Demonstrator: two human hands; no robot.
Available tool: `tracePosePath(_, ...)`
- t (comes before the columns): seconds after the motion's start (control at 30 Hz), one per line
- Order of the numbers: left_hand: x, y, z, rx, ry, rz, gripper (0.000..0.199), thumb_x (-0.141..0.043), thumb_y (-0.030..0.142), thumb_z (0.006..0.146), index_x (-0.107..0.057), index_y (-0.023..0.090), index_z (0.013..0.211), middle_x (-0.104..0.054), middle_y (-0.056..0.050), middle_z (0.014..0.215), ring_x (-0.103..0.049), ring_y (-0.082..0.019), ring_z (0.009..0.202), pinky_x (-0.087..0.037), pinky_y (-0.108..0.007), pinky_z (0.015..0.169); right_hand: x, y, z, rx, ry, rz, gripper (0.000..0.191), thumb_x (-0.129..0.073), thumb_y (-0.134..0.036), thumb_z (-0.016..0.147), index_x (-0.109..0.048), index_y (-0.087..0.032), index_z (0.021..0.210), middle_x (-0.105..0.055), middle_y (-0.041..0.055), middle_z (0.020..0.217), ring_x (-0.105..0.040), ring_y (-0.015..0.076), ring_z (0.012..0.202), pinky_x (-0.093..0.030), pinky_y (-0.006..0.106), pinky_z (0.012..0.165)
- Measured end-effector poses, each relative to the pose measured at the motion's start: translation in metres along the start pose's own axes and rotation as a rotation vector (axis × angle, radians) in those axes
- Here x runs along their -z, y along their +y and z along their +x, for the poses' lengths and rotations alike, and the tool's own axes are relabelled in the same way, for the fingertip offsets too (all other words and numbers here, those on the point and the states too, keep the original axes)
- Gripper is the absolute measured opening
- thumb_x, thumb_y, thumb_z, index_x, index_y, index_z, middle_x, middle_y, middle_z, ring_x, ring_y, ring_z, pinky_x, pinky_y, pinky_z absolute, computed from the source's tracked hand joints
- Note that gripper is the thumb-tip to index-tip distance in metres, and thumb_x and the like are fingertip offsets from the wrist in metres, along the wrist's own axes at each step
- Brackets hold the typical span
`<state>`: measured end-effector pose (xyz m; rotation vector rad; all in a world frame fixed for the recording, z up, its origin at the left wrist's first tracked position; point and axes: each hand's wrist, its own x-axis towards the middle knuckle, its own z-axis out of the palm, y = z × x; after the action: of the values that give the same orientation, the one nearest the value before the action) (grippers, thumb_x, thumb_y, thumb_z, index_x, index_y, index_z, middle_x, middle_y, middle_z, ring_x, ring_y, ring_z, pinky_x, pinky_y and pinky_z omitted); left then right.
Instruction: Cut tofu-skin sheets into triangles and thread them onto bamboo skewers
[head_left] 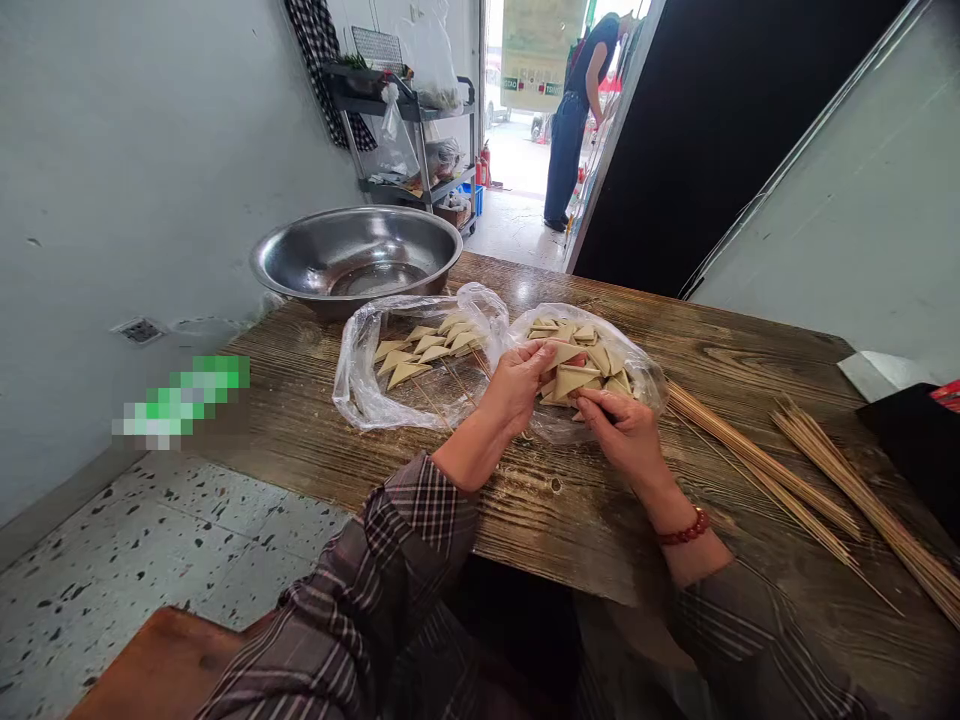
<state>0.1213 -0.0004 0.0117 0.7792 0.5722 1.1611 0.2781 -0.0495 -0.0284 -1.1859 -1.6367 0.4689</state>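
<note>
My left hand (517, 380) is closed in a pinch on a pale, folded triangle (564, 353) that looks like tofu skin. Just below it, another such folded triangle (574, 381) faces me, and the closed fingertips of my right hand (628, 428) grip its lower edge. Whether a skewer lies in those fingers is hidden. Beneath both hands, an opened clear plastic bag (651, 385) holds a heap of similar triangles (619, 382). Left of it, a second clear bag (352, 375) carries rows of triangles (409, 372), with thin bamboo skewers (430, 402) sticking out towards me.
Loose bamboo skewers (757, 460) and another bundle (862, 490) lie on the wooden table (540, 510) at right. A large steel basin (356, 255) stands at the far left corner. Beyond are a shelf cart (409, 110) and a person (577, 120) bending in the doorway.
</note>
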Motion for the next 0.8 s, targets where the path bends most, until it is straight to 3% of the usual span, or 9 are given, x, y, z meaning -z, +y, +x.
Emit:
tracePosePath(0.17, -0.0005, -0.0005, 0.0003, 0.018, 0.008, 0.004, 0.028, -0.077, 0.034, 0.079, -0.071, 0.01, 0.092, -0.076, -0.01, 0.082, -0.074, -0.02, 0.082, -0.054, -0.026, 0.076, 0.0, -0.003, 0.0011, -0.042, -0.005, -0.012, 0.019, -0.063, -0.034, 0.089, -0.078, -0.023, 0.091, -0.08, 0.0042, 0.09, -0.073, 0.0218, 0.079, -0.059, 0.037, 0.077)
tracePosePath(0.4, 0.0049, 0.0026, 0.0046, 0.079, 0.085, -0.037, 0.034, -0.069, 0.036, 0.087, -0.065, 0.017, 0.114, -0.077, -0.008, 0.096, -0.073, -0.017, 0.076, -0.054, -0.024, 0.065, 0.0012, -0.0073, 0.0015, -0.111, -0.011, 0.016, 0.024, -0.063, -0.037, 0.088, -0.078, -0.019, 0.092, -0.078, 0.0054, 0.082, -0.07, 0.0191, 0.071, -0.053, 0.032, 0.068)
tracePosePath(0.5, 0.0054, 0.0001, 0.0056, 0.102, 0.02, -0.054, 0.034, -0.069, 0.038, 0.087, -0.066, 0.014, 0.111, -0.077, -0.011, 0.099, -0.074, -0.019, 0.082, -0.057, -0.027, 0.073, 0.0011, -0.0078, 0.0011, -0.115, -0.028, 0.034, 0.025, -0.062, -0.037, 0.089, -0.078, -0.019, 0.093, -0.079, 0.0061, 0.086, -0.069, 0.0181, 0.071, -0.051, 0.03, 0.067)
tracePosePath(0.63, 0.0004, -0.0018, 0.0029, 0.102, -0.087, -0.065, 0.026, -0.071, 0.029, 0.087, -0.07, 0.009, 0.103, -0.077, -0.014, 0.099, -0.073, -0.023, 0.096, -0.057, -0.033, 0.087, 0.0013, -0.0085, 0.0018, -0.091, -0.047, -0.006, 0.024, -0.061, -0.036, 0.089, -0.078, -0.019, 0.087, -0.075, 0.0037, 0.074, -0.064, 0.0163, 0.064, -0.047, 0.029, 0.062)
tracePosePath(0.8, -0.0032, 0.0034, 0.0025, 0.09, -0.017, -0.077, 0.019, -0.066, 0.024, 0.09, -0.073, 0.007, 0.093, -0.078, -0.016, 0.095, -0.074, -0.024, 0.092, -0.059, -0.035, 0.088, 0.0015, -0.0065, 0.0035, -0.092, -0.072, 0.02, 0.021, -0.062, -0.034, 0.088, -0.078, -0.02, 0.086, -0.072, 0.0022, 0.068, -0.062, 0.0166, 0.06, -0.046, 0.03, 0.058)
